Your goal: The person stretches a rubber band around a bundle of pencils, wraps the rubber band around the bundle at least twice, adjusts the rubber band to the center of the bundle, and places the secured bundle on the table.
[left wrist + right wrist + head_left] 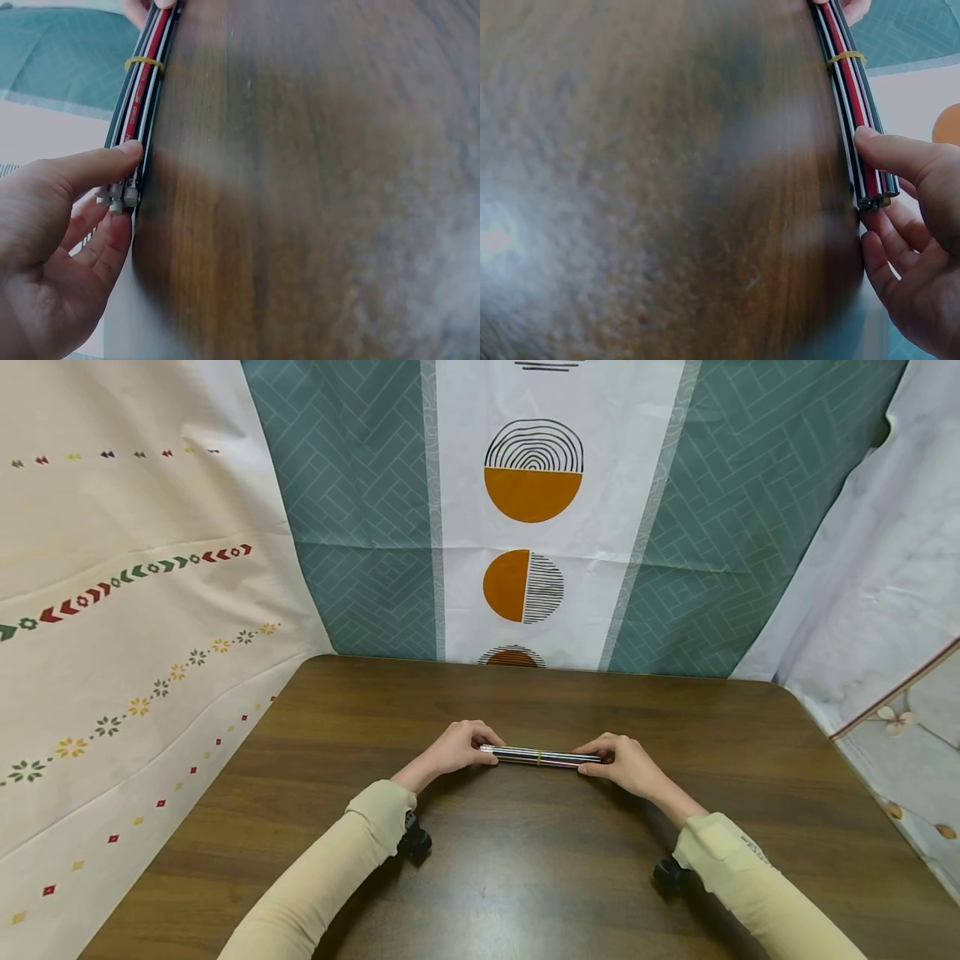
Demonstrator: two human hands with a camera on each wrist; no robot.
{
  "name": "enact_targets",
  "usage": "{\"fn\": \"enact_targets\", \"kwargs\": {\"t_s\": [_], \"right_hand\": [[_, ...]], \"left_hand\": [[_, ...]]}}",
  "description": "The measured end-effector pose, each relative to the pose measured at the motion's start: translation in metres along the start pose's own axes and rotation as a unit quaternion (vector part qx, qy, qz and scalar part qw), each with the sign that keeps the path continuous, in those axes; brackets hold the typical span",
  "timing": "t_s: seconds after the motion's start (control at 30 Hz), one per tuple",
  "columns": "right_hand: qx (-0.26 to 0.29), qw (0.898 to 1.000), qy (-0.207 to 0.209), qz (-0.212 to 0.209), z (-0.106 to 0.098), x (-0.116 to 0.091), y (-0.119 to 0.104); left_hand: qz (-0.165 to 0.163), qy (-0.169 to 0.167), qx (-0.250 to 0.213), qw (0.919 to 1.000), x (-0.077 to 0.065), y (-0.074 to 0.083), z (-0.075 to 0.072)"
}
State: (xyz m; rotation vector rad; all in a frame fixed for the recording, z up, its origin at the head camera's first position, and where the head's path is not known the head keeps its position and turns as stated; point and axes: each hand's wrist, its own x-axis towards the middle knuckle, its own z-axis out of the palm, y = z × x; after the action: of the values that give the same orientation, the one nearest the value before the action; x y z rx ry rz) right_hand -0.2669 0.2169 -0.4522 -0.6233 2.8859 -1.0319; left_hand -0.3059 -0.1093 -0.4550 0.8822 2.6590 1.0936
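Note:
A bundle of pencils (517,755), striped in black, white and red, lies level between the two hands near the middle of the table. Round its middle runs a yellow rubber band (144,63). The left hand (459,747) pinches the bundle's left end, where white eraser tips (115,199) show in the left wrist view. At the other end, the right hand (626,764) pinches the bundle between thumb and fingers; dark ends (876,201) poke out there. Whether the bundle touches the tabletop I cannot tell.
The brown wooden table (480,877) spreads out under both arms. Patterned cloths hang behind it and at both sides, among them a teal and white curtain (360,485). A black wrist camera (415,839) sits under the left sleeve, another camera (670,877) under the right.

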Motion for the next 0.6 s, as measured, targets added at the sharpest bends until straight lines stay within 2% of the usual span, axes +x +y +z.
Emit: {"fn": "enact_targets", "kwargs": {"t_s": [0.17,0.6], "right_hand": [[0.007,1.0,0.001,0.006,0.0,-0.001,-0.0014],[0.004,1.0,0.004,0.0,-0.0013,-0.004,-0.0011]], "left_hand": [[0.007,-0.001,0.005,1.0,-0.0014,0.0011,-0.0004],[-0.005,-0.024,-0.003,0.9997,-0.0047,0.0046,-0.0041]]}}
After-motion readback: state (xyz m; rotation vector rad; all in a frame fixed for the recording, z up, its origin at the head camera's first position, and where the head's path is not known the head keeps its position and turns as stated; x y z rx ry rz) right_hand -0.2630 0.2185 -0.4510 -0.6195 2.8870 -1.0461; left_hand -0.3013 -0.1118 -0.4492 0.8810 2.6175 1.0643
